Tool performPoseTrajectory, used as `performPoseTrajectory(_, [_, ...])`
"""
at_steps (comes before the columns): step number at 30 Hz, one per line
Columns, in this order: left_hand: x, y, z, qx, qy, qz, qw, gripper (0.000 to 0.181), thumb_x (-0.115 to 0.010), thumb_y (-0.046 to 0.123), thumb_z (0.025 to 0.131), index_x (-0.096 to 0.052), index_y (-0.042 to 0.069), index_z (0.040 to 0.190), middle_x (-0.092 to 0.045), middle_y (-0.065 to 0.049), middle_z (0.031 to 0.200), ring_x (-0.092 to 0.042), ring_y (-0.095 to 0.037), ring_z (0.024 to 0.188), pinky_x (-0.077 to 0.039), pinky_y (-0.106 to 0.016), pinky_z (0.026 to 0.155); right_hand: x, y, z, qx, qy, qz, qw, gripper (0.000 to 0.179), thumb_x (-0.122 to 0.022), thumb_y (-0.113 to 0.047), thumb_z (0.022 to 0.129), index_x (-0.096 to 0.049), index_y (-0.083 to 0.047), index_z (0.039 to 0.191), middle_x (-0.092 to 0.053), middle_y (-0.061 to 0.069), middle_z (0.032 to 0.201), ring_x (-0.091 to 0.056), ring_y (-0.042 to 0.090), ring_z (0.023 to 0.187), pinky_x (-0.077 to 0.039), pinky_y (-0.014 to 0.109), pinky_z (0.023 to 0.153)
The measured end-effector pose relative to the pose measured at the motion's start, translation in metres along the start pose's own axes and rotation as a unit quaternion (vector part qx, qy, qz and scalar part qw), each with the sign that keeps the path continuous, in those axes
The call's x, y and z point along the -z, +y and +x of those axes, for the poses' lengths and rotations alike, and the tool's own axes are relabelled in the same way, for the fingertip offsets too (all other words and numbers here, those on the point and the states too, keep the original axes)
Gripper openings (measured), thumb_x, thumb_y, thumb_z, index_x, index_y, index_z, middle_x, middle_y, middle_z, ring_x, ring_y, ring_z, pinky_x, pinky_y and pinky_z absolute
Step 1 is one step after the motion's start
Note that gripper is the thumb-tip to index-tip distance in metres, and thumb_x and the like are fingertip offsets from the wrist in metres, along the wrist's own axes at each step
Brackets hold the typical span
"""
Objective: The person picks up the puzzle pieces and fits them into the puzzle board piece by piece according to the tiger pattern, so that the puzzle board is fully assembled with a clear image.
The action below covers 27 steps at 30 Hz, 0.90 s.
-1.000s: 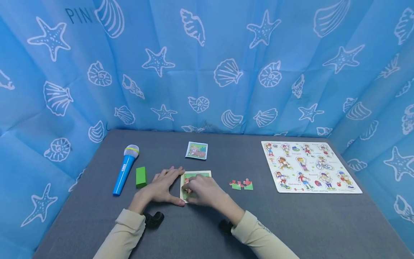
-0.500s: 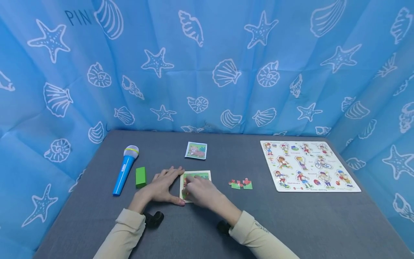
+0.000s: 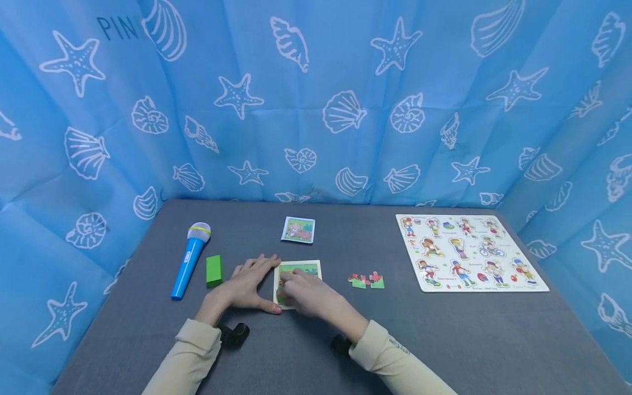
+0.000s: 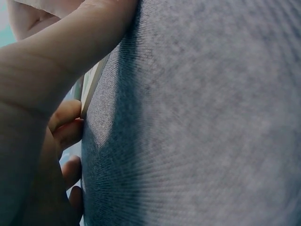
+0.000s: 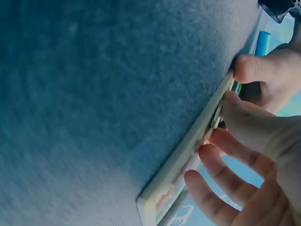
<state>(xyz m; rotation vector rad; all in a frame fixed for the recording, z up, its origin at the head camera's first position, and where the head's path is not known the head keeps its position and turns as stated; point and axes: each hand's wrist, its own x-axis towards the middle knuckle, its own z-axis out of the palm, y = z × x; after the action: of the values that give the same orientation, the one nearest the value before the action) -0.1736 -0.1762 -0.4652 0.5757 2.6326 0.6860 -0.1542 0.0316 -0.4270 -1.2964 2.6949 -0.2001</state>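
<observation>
A small square jigsaw board (image 3: 316,271) with a pale rim lies at the middle of the table. My left hand (image 3: 246,284) rests along its left side, fingers spread; its thumb touches the lower left corner and its fingertips the upper left. Over the board is my right hand (image 3: 310,292). In the right wrist view its thumb and index finger pinch a thin jigsaw piece (image 5: 217,114), which sits slightly raised at the board's near edge, while the other fingertips touch the board. Much of the board's picture is hidden under this hand. Several loose jigsaw pieces (image 3: 366,281) lie to the right.
A picture card (image 3: 298,230) lies behind the board. To the left are a green block (image 3: 214,271) and a blue toy microphone (image 3: 190,260). A large white puzzle board (image 3: 471,252) with sports figures lies at the right. A blue shell-print curtain (image 3: 316,137) surrounds the table.
The right hand has shifted slightly on the board, its fingers drawn a little nearer its lower middle. The left hand keeps its place, and the loose pieces have not moved.
</observation>
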Motion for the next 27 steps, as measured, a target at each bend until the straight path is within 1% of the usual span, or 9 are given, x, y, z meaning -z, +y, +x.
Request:
performPoseTrajectory(4, [-0.0004, -0.0008, -0.0007, -0.002, 0.001, -0.003, 1.0, 0.115, -0.083, 0.067, 0.073, -0.029, 0.018, 0.162, -0.022, -0.013, 0.172, -0.016, -0.045, 0.158, -0.021, -0.071, 0.118, -0.0015, -0.0013, -0.0005, -0.011, 0.004, 0.006, 0.9999, 0.013, -0.071, -0.021, 0.097, -0.08, -0.018, 0.105, -0.071, 0.0, 0.107, -0.064, 0.016, 0.096, -0.055, 0.029, 0.084])
performPoseTrajectory(7, [-0.001, -0.0015, -0.0007, -0.004, 0.004, -0.003, 1.0, 0.115, -0.083, 0.066, 0.073, -0.03, 0.018, 0.162, -0.023, -0.013, 0.171, -0.017, -0.045, 0.157, -0.022, -0.07, 0.118, -0.002, -0.0017, -0.0005, -0.017, 0.003, 0.011, 0.9998, 0.016, -0.069, -0.021, 0.098, -0.079, -0.016, 0.11, -0.072, 0.001, 0.115, -0.066, 0.018, 0.106, -0.057, 0.031, 0.092])
performPoseTrajectory(8, [-0.0011, -0.0014, -0.0009, -0.005, 0.005, -0.003, 1.0, 0.115, -0.083, 0.066, 0.073, -0.03, 0.017, 0.162, -0.023, -0.013, 0.171, -0.017, -0.045, 0.157, -0.022, -0.07, 0.118, -0.0022, -0.0017, -0.0004, -0.018, 0.003, 0.013, 0.9997, 0.016, -0.069, -0.021, 0.098, -0.079, -0.015, 0.11, -0.072, 0.001, 0.115, -0.067, 0.018, 0.106, -0.057, 0.031, 0.092])
performPoseTrajectory(12, [-0.0004, -0.0017, -0.0018, -0.01, 0.008, -0.005, 0.9999, 0.115, -0.084, 0.065, 0.073, -0.03, 0.017, 0.162, -0.023, -0.014, 0.171, -0.017, -0.045, 0.157, -0.022, -0.07, 0.118, -0.0024, -0.0018, 0.0009, -0.012, 0.011, -0.003, 0.9999, 0.013, -0.071, -0.018, 0.097, -0.08, -0.016, 0.105, -0.073, 0.0, 0.108, -0.067, 0.017, 0.098, -0.057, 0.03, 0.084])
performPoseTrajectory(15, [0.0005, -0.0021, -0.0017, -0.012, 0.009, -0.006, 0.9999, 0.115, -0.083, 0.066, 0.073, -0.03, 0.016, 0.162, -0.023, -0.013, 0.171, -0.017, -0.045, 0.158, -0.021, -0.07, 0.118, -0.0016, -0.0024, 0.0018, -0.01, 0.014, -0.018, 0.9997, 0.012, -0.073, -0.017, 0.095, -0.081, -0.019, 0.104, -0.073, -0.001, 0.104, -0.066, 0.015, 0.092, -0.055, 0.028, 0.078])
performPoseTrajectory(17, [0.0003, -0.0026, -0.0015, -0.013, 0.01, -0.006, 0.9998, 0.115, -0.083, 0.066, 0.073, -0.03, 0.016, 0.162, -0.023, -0.013, 0.171, -0.016, -0.045, 0.158, -0.021, -0.07, 0.118, -0.001, -0.0026, 0.0021, -0.011, 0.014, -0.019, 0.9997, 0.013, -0.073, -0.018, 0.095, -0.081, -0.019, 0.105, -0.073, -0.002, 0.104, -0.066, 0.015, 0.092, -0.055, 0.027, 0.078])
performPoseTrajectory(19, [0.0, -0.0025, -0.0013, -0.015, 0.011, -0.006, 0.9998, 0.115, -0.083, 0.066, 0.073, -0.03, 0.016, 0.162, -0.024, -0.014, 0.171, -0.017, -0.045, 0.157, -0.022, -0.071, 0.117, -0.0002, -0.0029, 0.0016, -0.014, 0.012, -0.016, 0.9997, 0.015, -0.072, -0.017, 0.096, -0.081, -0.018, 0.107, -0.074, -0.002, 0.106, -0.068, 0.014, 0.094, -0.056, 0.027, 0.08])
performPoseTrajectory(22, [-0.0006, -0.0022, -0.0013, -0.009, 0.008, -0.004, 0.9999, 0.114, -0.083, 0.067, 0.073, -0.03, 0.018, 0.162, -0.023, -0.013, 0.171, -0.017, -0.045, 0.158, -0.022, -0.07, 0.119, 0.0005, -0.0027, 0.0, -0.017, 0.015, -0.005, 0.9997, 0.015, -0.072, -0.015, 0.096, -0.082, -0.017, 0.106, -0.076, -0.003, 0.106, -0.069, 0.013, 0.094, -0.057, 0.026, 0.081])
performPoseTrajectory(27, [-0.0007, -0.0016, -0.0007, -0.005, 0.007, -0.005, 0.9999, 0.115, -0.083, 0.067, 0.072, -0.03, 0.018, 0.162, -0.023, -0.014, 0.171, -0.017, -0.046, 0.157, -0.022, -0.071, 0.118, 0.0, -0.0016, -0.0023, -0.019, 0.018, 0.002, 0.9997, 0.015, -0.071, -0.015, 0.096, -0.082, -0.018, 0.107, -0.075, -0.003, 0.102, -0.066, 0.011, 0.087, -0.055, 0.024, 0.075])
